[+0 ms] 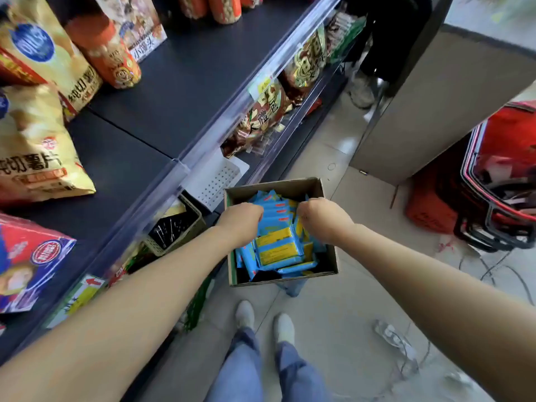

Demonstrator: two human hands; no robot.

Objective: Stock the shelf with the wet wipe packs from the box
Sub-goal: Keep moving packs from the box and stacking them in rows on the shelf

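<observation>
While both hands are down in the box (290,185), secure the bundle before lifting. The box stands open on the floor (333,300), just beside the base of the shelving. The wet wipe packs (275,248) lie in it, a row standing on edge toward the far wall and a looser pile toward the near wall. The left hand (240,220) is curled over the left end of the upright row and the right hand (323,219) over the right end. The fingers bend down among the packs and appear to clamp the row between them, though most fingertips are hidden behind the knuckles.

Press the two ends inward evenly so that the middle packs cannot drop out. The wrappers look slick, so take a modest number rather than the whole row. Lift straight up until the bundle clears the box rim, keeping the packs on edge. The dark shelf (174,91) shows open surface behind its front edge, to the right of the crisp bags (37,146). Carry the bundle over the clear front rail (232,111), not into it.
</observation>
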